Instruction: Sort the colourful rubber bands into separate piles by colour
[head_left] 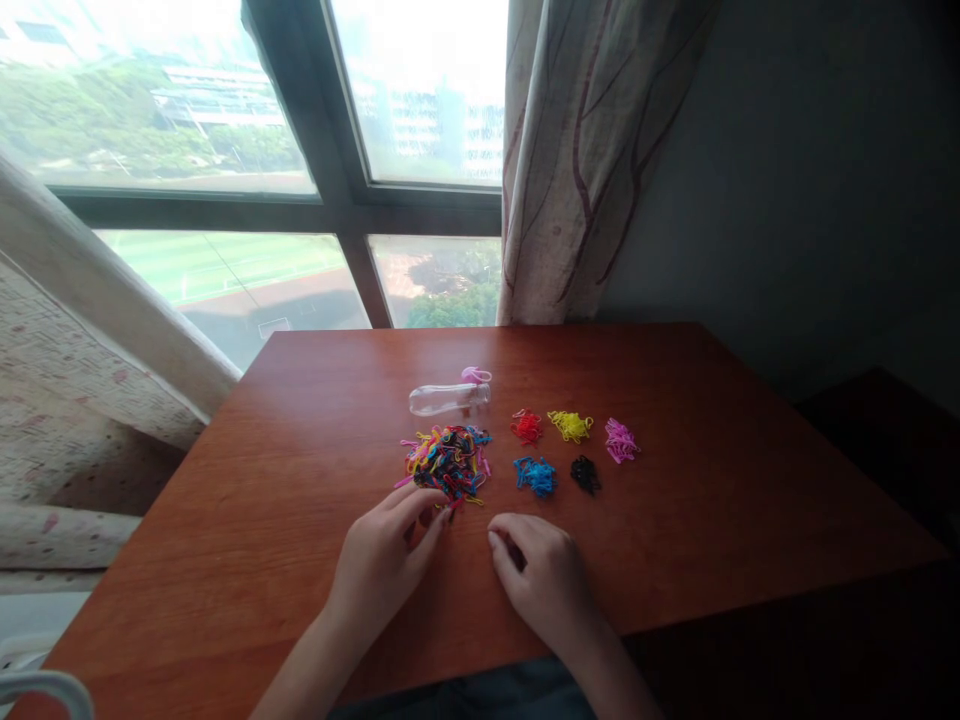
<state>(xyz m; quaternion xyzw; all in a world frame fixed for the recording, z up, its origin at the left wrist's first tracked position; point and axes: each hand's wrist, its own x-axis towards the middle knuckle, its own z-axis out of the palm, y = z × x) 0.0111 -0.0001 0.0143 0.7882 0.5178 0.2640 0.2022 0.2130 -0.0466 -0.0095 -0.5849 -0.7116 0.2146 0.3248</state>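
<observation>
A mixed pile of small plastic stitch markers (448, 458) in several colours lies mid-table. At its near edge is my left hand (386, 550), thumb and forefinger curled toward each other with a red stitch marker (456, 504) at their tips. To the right of it, my right hand (544, 570) rests low over the wood, its thumb and forefinger pressed together; whatever may be between them is hidden. Beyond my right hand sit single-colour heaps: blue markers (535, 476), black markers (585, 474), red markers (526, 427), yellow markers (571, 426) and pink markers (621, 440).
A clear plastic bottle (442, 400) lies on its side behind the mixed pile, with a pink cap (474, 375) beside it. The brown wooden table (300, 430) reaches the window (345, 210). Curtains (570, 150) hang at both sides.
</observation>
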